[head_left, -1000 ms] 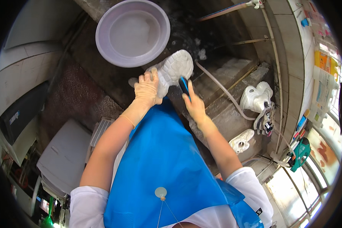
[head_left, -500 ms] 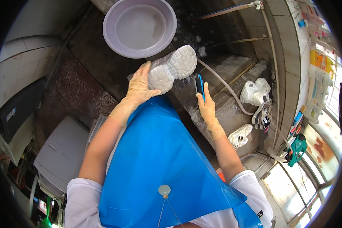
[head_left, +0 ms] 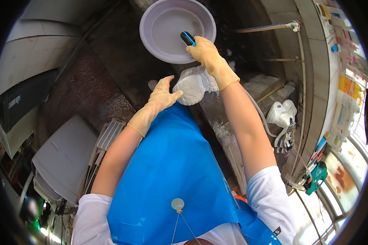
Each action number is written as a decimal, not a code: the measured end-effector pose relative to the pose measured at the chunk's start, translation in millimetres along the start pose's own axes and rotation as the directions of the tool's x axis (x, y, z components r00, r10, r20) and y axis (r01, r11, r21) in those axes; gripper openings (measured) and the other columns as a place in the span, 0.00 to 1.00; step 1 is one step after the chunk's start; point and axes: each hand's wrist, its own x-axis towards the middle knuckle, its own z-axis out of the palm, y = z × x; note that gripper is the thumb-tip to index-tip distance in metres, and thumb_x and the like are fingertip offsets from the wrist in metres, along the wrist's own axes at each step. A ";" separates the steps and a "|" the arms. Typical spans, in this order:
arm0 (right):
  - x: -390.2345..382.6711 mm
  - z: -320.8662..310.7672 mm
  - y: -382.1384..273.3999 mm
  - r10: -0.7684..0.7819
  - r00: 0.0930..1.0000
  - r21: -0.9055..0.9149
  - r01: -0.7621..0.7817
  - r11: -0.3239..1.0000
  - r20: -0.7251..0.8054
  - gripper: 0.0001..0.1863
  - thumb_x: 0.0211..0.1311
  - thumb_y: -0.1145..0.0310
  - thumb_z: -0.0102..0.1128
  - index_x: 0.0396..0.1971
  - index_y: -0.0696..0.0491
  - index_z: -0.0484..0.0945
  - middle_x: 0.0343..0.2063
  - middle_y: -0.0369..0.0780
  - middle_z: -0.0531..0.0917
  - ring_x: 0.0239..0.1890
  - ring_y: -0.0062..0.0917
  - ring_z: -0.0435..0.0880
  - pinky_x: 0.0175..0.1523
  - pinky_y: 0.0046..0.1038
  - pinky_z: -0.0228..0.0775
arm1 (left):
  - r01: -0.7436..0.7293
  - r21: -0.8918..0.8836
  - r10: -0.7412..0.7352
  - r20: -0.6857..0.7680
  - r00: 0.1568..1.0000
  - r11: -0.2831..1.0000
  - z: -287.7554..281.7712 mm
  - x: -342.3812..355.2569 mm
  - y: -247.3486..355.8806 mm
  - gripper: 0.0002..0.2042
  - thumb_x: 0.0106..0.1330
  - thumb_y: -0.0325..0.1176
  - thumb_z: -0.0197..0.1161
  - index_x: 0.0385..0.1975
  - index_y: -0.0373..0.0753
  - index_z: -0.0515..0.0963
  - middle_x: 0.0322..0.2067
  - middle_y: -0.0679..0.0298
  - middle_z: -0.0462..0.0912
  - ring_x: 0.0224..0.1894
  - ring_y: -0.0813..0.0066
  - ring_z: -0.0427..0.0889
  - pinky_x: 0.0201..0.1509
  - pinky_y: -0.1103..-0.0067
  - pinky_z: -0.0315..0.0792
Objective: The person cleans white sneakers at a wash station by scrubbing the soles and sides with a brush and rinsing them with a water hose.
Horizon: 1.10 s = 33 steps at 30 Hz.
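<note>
Main risk, as I judge it: the white shoe (head_left: 191,87), sole up on the wearer's side of the basin (head_left: 146,30), could slide or roll, since the left hand (head_left: 166,94) has its fingers and thumb spread at the shoe's edge and doesn't look clamped round it; whether the thumb actually presses on it, can't tell. A wet sole and a slick glove would make that worse, and what the shoe rests on is hidden. Second risk: the right hand (head_left: 206,51) grasps the brush (head_left: 187,38) by its black-and-blue handle over the basin's right half, so a slippery glove could let it drop in, or a low reach could knock the rim and splash the blue apron (head_left: 171,163) on the wearer's side of the basin. The right forearm also crosses just above the shoe's far end, so a careless pull back from the basin might bump it. Brush head not visible, so dipped or not is unclear. Versus half a second ago: the brush has gone from well off the basin, right of the shoe, to over it; the left hand has loosened from a hold on the shoe; the shoe's far end, in plain sight then, is now partly behind the right wrist; the whole view has shifted, putting the basin further right in it.
</note>
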 end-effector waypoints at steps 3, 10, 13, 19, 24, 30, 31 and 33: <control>3.7 0.0 2.5 0.013 1.000 -0.027 -0.012 1.000 0.013 0.19 0.60 0.62 0.62 0.47 0.57 0.75 0.32 0.47 0.82 0.29 0.37 0.83 0.34 0.36 0.73 | -0.002 -0.027 0.002 0.004 1.000 1.000 1.6 3.7 14.1 0.39 0.58 0.46 0.71 0.67 0.37 0.62 0.63 0.48 0.66 0.65 0.55 0.68 0.67 0.67 0.65; -105.9 44.6 90.4 -0.392 0.810 0.029 0.448 0.893 -0.437 0.30 0.62 0.61 0.65 0.62 0.54 0.69 0.44 0.54 0.82 0.46 0.50 0.81 0.49 0.43 0.73 | -0.044 -0.003 0.044 -0.012 0.999 0.999 20.1 17.7 21.8 0.45 0.57 0.48 0.72 0.70 0.33 0.55 0.66 0.42 0.61 0.69 0.47 0.60 0.72 0.65 0.59; -167.8 84.5 134.8 -0.199 0.926 0.026 0.218 0.976 -0.320 0.33 0.65 0.56 0.62 0.68 0.43 0.63 0.31 0.50 0.79 0.32 0.50 0.81 0.37 0.45 0.75 | -0.048 -0.084 0.051 0.028 0.998 0.995 27.3 20.6 27.2 0.46 0.56 0.46 0.74 0.71 0.37 0.54 0.65 0.41 0.61 0.68 0.47 0.62 0.71 0.66 0.61; -125.2 117.6 123.7 -0.203 0.920 -0.052 0.197 0.979 -0.334 0.32 0.70 0.54 0.52 0.71 0.36 0.56 0.33 0.52 0.80 0.31 0.53 0.81 0.34 0.47 0.75 | 0.004 -0.131 -0.004 -0.001 1.000 0.991 42.6 31.5 24.0 0.36 0.56 0.41 0.74 0.63 0.42 0.66 0.59 0.45 0.68 0.63 0.48 0.68 0.66 0.64 0.66; -142.6 126.3 148.3 -0.134 0.975 0.117 0.156 0.981 -0.178 0.33 0.69 0.57 0.54 0.72 0.38 0.56 0.36 0.53 0.82 0.37 0.51 0.82 0.40 0.45 0.75 | 0.101 -0.097 -0.107 -0.054 0.993 0.990 42.0 27.0 28.4 0.34 0.55 0.39 0.74 0.61 0.43 0.67 0.57 0.46 0.68 0.61 0.50 0.69 0.65 0.64 0.67; -101.9 104.9 130.5 -0.140 0.968 0.410 0.216 0.886 -0.207 0.32 0.70 0.56 0.55 0.72 0.38 0.57 0.44 0.56 0.82 0.48 0.50 0.82 0.52 0.38 0.72 | 0.126 0.012 -0.124 -0.099 0.987 0.992 53.3 28.9 37.5 0.34 0.52 0.36 0.76 0.60 0.42 0.67 0.56 0.46 0.68 0.59 0.46 0.71 0.63 0.63 0.69; -90.6 89.2 114.7 -0.101 0.988 0.387 0.140 0.912 -0.120 0.32 0.70 0.55 0.54 0.72 0.38 0.57 0.45 0.55 0.82 0.48 0.50 0.82 0.53 0.38 0.72 | 0.119 0.005 -0.117 -0.104 0.988 0.993 54.6 28.4 35.2 0.34 0.52 0.36 0.76 0.60 0.42 0.67 0.55 0.46 0.68 0.59 0.46 0.71 0.63 0.63 0.69; -97.2 86.8 111.2 -0.063 0.997 0.399 0.074 0.914 -0.040 0.32 0.70 0.54 0.52 0.72 0.37 0.57 0.45 0.54 0.82 0.49 0.49 0.82 0.53 0.37 0.72 | 0.097 -0.013 -0.098 -0.110 0.989 0.995 52.5 30.2 26.8 0.33 0.52 0.36 0.75 0.59 0.42 0.67 0.55 0.46 0.69 0.59 0.46 0.71 0.63 0.63 0.69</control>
